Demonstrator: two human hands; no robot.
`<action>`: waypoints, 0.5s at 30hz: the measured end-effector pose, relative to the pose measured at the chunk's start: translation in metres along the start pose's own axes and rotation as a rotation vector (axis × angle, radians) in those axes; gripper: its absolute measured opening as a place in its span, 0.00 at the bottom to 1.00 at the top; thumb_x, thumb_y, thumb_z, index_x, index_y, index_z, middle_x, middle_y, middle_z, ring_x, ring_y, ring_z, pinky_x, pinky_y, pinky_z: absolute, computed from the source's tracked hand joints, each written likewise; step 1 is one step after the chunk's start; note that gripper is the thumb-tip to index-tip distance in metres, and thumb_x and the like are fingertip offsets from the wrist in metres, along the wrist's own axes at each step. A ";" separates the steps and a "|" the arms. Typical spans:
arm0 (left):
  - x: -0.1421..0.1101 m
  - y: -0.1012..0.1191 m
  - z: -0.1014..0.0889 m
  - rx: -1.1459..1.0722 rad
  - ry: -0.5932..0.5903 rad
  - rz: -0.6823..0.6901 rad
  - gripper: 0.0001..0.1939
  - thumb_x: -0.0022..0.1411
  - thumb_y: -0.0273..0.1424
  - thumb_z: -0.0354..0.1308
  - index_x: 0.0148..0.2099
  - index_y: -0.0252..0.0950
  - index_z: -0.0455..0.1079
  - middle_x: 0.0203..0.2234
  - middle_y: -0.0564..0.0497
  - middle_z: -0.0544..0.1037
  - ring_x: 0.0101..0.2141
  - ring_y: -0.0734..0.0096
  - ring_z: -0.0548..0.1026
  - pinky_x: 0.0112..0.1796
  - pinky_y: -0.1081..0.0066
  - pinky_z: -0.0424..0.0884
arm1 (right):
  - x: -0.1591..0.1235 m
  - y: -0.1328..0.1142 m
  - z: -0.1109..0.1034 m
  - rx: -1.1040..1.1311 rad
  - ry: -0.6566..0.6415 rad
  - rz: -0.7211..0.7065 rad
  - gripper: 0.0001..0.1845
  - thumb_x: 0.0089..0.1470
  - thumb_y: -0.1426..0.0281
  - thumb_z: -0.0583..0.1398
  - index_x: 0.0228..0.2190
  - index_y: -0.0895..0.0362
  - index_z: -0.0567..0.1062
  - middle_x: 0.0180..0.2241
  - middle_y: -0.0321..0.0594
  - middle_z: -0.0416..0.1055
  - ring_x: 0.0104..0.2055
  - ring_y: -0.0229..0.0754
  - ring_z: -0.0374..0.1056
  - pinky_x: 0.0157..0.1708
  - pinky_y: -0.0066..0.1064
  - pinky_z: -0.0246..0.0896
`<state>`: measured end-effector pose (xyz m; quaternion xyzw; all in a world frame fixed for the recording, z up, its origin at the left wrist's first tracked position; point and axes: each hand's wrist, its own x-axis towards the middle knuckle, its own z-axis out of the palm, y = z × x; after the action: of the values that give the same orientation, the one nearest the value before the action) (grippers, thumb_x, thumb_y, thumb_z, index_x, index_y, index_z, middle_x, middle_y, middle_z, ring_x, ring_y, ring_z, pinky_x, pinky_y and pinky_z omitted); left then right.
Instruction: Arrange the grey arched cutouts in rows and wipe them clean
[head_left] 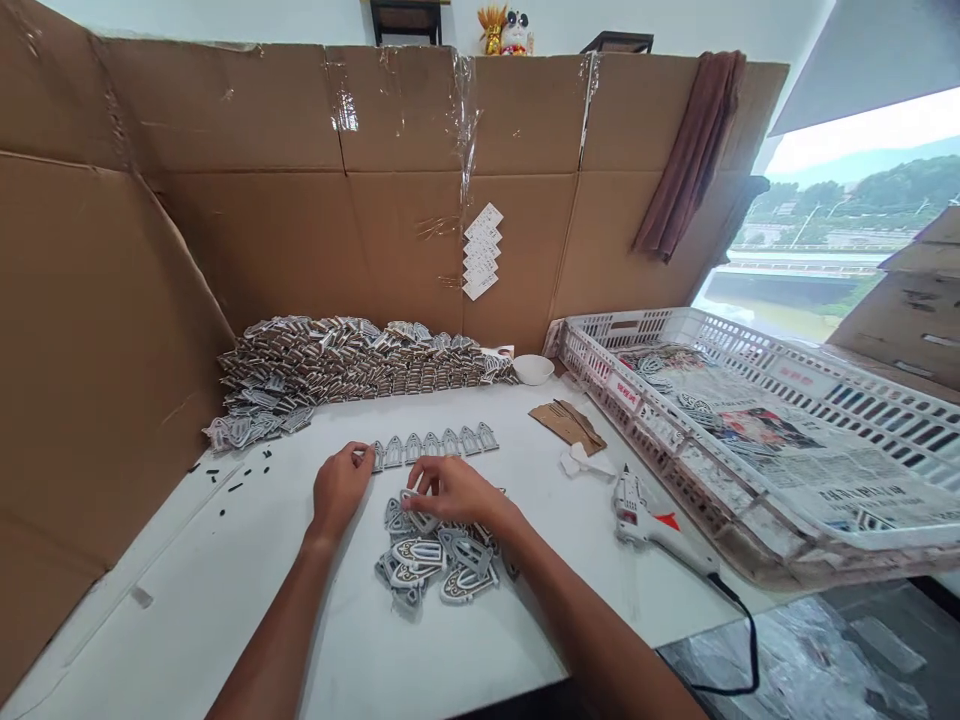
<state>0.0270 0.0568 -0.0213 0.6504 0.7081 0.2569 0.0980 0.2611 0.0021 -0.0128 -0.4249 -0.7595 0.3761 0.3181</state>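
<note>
A row of small grey arch-shaped pieces (pixel 431 445) stands side by side on the white table. At its left end my left hand (pixel 343 488) has its fingers closed on the end arch-shaped piece. Nearer to me lies a loose pile of grey and white arch-shaped pieces (pixel 469 550), some with scroll patterns. Over the back of this pile my right hand (pixel 459 490) pinches one grey arch-shaped piece (pixel 421 520) between thumb and fingers. My right hand and forearm cover part of the pile.
A large stack of similar pieces (pixel 352 365) lines the cardboard wall (pixel 300 230). To the right are a white bowl (pixel 533 370), a cardboard scrap (pixel 562 425), a glue gun (pixel 637 515) with a black cord, and a white plastic crate (pixel 600 390) lined with newspaper. Dark bits (pixel 236 487) lie left.
</note>
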 end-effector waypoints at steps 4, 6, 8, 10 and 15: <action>0.002 -0.002 0.001 0.015 -0.008 -0.007 0.16 0.71 0.43 0.52 0.48 0.40 0.76 0.33 0.48 0.82 0.39 0.55 0.78 0.35 0.66 0.60 | 0.010 0.016 -0.011 0.209 0.381 -0.011 0.20 0.62 0.50 0.64 0.45 0.53 0.79 0.32 0.34 0.79 0.28 0.39 0.70 0.32 0.29 0.62; 0.003 -0.003 0.001 0.019 -0.008 -0.006 0.16 0.71 0.42 0.52 0.48 0.40 0.76 0.34 0.48 0.82 0.39 0.55 0.78 0.36 0.66 0.61 | 0.012 0.029 -0.025 0.133 0.675 0.075 0.22 0.66 0.50 0.59 0.48 0.54 0.78 0.37 0.38 0.79 0.29 0.40 0.70 0.33 0.30 0.63; 0.003 -0.003 0.001 0.021 -0.008 -0.004 0.16 0.71 0.41 0.51 0.49 0.41 0.76 0.34 0.49 0.82 0.39 0.55 0.78 0.36 0.66 0.61 | 0.010 0.043 -0.043 -0.001 0.872 0.220 0.22 0.68 0.55 0.55 0.51 0.55 0.76 0.39 0.41 0.80 0.33 0.43 0.73 0.37 0.32 0.65; 0.003 -0.003 0.001 0.023 -0.011 -0.005 0.16 0.72 0.41 0.51 0.49 0.41 0.76 0.34 0.49 0.82 0.40 0.55 0.79 0.36 0.66 0.61 | 0.005 0.056 -0.060 -0.114 0.954 0.338 0.21 0.68 0.60 0.54 0.53 0.58 0.75 0.41 0.46 0.80 0.38 0.47 0.75 0.41 0.34 0.65; 0.003 -0.001 0.000 0.033 -0.014 -0.020 0.16 0.72 0.42 0.51 0.50 0.41 0.75 0.35 0.49 0.82 0.41 0.53 0.79 0.37 0.66 0.61 | -0.007 0.079 -0.077 -0.213 0.946 0.490 0.14 0.65 0.69 0.57 0.49 0.59 0.76 0.42 0.50 0.82 0.44 0.52 0.77 0.44 0.36 0.64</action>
<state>0.0259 0.0599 -0.0213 0.6464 0.7182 0.2396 0.0948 0.3579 0.0474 -0.0410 -0.7424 -0.4459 0.1279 0.4833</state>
